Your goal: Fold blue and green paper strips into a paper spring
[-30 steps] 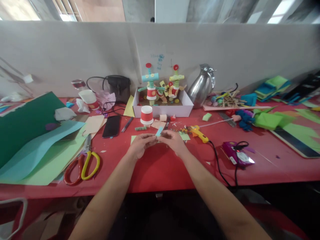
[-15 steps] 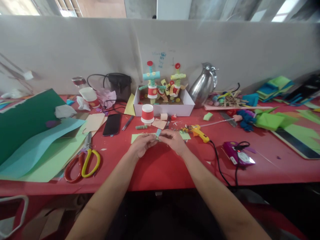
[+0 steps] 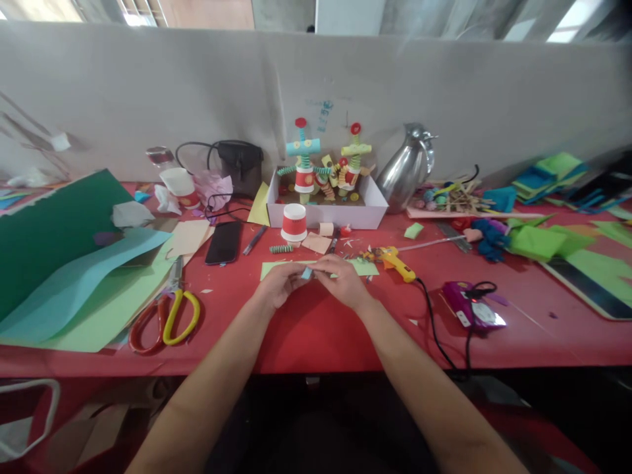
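Note:
My left hand (image 3: 279,284) and my right hand (image 3: 340,283) meet over the red table (image 3: 316,329), fingers pinched together on a small blue paper strip (image 3: 307,272). Only a short end of the strip shows between the fingertips. A light green paper strip (image 3: 363,266) lies flat on the table just behind my hands. An upturned red and white paper cup (image 3: 293,222) stands a little further back, with a small green paper coil (image 3: 280,249) beside it.
A white box (image 3: 326,212) holds paper-cup figures. A yellow glue gun (image 3: 397,262) with its cord lies right of my hands, near a purple device (image 3: 471,311). Scissors (image 3: 165,316), a phone (image 3: 224,241), paper sheets (image 3: 74,289) lie left. A metal jug (image 3: 407,168) stands behind.
The blue strip stuck up well above my fingers a second ago; now only a short end shows. My hands have stayed close together in the same place.

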Demonstrator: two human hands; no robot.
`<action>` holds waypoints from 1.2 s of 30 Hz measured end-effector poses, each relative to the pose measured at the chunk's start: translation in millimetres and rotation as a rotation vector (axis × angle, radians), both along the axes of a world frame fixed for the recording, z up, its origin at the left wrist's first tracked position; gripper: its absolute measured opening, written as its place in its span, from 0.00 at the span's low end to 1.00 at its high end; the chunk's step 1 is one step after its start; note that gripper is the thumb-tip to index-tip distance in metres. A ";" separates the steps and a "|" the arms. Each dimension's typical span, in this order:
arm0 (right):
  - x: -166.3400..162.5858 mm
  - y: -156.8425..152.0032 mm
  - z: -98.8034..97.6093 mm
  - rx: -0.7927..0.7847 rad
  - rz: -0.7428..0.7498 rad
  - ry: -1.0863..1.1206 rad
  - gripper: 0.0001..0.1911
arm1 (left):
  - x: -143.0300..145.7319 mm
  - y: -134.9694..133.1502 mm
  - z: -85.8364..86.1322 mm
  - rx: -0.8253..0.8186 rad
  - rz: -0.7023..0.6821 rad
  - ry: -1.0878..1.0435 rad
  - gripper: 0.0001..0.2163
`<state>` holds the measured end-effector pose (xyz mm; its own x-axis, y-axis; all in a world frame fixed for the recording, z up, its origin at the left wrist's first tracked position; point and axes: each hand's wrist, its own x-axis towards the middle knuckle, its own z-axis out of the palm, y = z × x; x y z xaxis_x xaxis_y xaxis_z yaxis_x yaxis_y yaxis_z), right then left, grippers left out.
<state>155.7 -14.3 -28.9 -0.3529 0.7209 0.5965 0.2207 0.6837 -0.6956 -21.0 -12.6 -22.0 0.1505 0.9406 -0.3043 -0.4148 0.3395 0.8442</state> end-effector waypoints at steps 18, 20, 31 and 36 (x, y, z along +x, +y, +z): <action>-8.4 -4.3 5.1 -0.593 -0.040 0.466 0.24 | 4.0 -5.9 9.4 0.188 0.054 0.038 0.12; -12.1 -4.3 3.4 -0.677 -0.015 0.515 0.24 | 6.7 -6.4 7.5 0.238 0.075 0.016 0.14; -11.3 -5.7 7.5 -0.611 -0.019 0.440 0.12 | 7.1 -8.4 10.1 0.212 -0.026 -0.073 0.11; -11.2 -5.9 6.1 -0.518 -0.082 0.376 0.10 | 5.9 -6.8 5.1 0.230 -0.022 -0.027 0.11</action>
<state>144.6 -20.2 -22.8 -0.1191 0.9644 0.2363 -0.0651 0.2299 -0.9710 -15.1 -19.4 -16.9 0.1770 0.9811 -0.0784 -0.4327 0.1491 0.8891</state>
